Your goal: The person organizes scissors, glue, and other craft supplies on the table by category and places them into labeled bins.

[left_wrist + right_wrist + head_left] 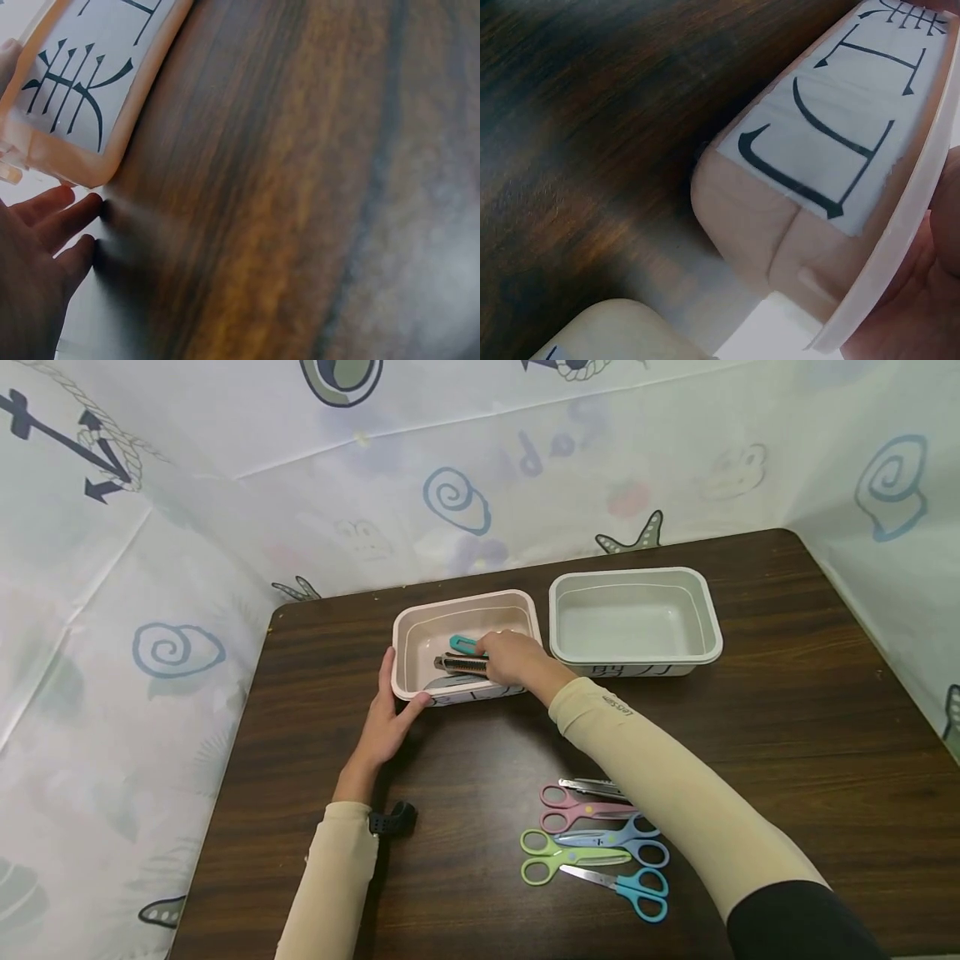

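My left hand (384, 727) holds the left front corner of a pink plastic bin (465, 607), thumb at the front rim and index finger along the left end. Its other fingers (71, 217) extend below the bin's end in the left wrist view. Inside the bin, my right hand (516, 657) reaches down over utility knives, its fingertips at a teal utility knife (462, 645). A brown-and-black utility knife (461, 664) and a grey one (453, 681) lie just below. The hand covers their right ends. A white label with black characters (817, 127) covers the bin's front.
Right of the pink bin stands a pale grey-green bin (633, 618). Toward the front lie pink scissors (585, 810), blue scissors (615, 837), green scissors (573, 856) and teal scissors (622, 885). A silver knife-like tool (592, 787) lies behind them, partly hidden by the right sleeve (675, 785).
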A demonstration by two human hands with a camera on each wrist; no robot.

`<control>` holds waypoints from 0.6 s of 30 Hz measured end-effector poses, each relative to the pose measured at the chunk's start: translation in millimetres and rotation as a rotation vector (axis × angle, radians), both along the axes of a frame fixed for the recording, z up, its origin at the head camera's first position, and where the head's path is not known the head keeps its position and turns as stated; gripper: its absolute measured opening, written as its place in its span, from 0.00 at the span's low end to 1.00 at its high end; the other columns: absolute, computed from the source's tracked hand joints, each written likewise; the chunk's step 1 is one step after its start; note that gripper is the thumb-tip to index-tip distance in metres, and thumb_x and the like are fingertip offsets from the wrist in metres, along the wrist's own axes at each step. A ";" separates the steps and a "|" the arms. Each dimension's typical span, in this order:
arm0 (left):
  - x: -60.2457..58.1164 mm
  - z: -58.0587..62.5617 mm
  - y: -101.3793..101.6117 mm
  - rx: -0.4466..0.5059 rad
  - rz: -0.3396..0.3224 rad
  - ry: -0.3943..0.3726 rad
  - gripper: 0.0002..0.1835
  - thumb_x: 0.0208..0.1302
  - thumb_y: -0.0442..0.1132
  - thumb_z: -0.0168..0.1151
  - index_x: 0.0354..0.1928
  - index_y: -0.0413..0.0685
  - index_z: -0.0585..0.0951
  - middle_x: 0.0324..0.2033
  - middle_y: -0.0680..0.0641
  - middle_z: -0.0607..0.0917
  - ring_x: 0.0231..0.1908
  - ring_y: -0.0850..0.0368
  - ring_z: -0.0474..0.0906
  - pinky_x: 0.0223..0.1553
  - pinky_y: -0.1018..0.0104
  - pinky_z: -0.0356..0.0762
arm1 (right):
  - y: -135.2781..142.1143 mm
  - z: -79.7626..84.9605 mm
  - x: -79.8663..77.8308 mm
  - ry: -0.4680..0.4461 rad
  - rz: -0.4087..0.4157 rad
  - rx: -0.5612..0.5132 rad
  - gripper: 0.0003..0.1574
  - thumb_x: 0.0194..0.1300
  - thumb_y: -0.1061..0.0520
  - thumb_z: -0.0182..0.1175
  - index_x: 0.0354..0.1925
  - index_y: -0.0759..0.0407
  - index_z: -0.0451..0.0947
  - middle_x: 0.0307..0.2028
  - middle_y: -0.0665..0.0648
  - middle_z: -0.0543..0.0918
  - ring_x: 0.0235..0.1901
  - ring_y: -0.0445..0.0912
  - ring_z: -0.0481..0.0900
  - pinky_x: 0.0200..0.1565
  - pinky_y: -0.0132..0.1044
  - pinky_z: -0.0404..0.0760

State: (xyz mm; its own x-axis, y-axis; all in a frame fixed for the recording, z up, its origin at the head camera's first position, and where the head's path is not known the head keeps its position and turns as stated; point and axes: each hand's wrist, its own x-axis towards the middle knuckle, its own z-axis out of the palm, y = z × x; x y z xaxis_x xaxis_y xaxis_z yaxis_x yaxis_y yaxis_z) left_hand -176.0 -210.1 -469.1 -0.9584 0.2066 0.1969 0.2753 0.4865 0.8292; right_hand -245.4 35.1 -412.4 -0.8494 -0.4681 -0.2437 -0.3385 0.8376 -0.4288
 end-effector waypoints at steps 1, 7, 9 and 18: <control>1.1 1.9 0.4 -0.003 0.000 0.000 0.49 0.66 0.38 0.64 0.78 0.45 0.43 0.70 0.31 0.61 0.64 0.34 0.65 0.62 0.39 0.58 | -0.3 0.4 0.2 0.000 0.005 0.006 0.29 0.64 0.64 0.50 0.62 0.52 0.77 0.57 0.56 0.80 0.51 0.51 0.76 0.49 0.46 0.74; -7.8 -20.0 -9.0 -0.029 0.022 0.004 0.49 0.67 0.47 0.64 0.79 0.59 0.41 0.72 0.40 0.61 0.64 0.41 0.66 0.62 0.41 0.59 | -0.8 3.2 0.0 -0.008 0.049 0.053 0.23 0.71 0.56 0.49 0.61 0.51 0.77 0.55 0.55 0.80 0.47 0.51 0.76 0.47 0.48 0.75; -11.3 -27.9 -11.9 -0.036 0.030 0.007 0.49 0.67 0.49 0.64 0.79 0.64 0.41 0.73 0.43 0.60 0.65 0.43 0.66 0.63 0.42 0.59 | -0.2 4.6 -0.2 -0.017 0.054 0.059 0.23 0.72 0.55 0.49 0.61 0.51 0.77 0.55 0.55 0.80 0.46 0.50 0.76 0.46 0.48 0.74; -12.4 -31.1 -13.9 -0.022 0.031 0.020 0.49 0.66 0.48 0.65 0.78 0.67 0.42 0.72 0.45 0.62 0.64 0.46 0.67 0.63 0.44 0.59 | 5.1 14.3 5.6 0.001 0.058 0.024 0.25 0.74 0.52 0.49 0.66 0.53 0.73 0.57 0.55 0.78 0.46 0.49 0.75 0.45 0.46 0.74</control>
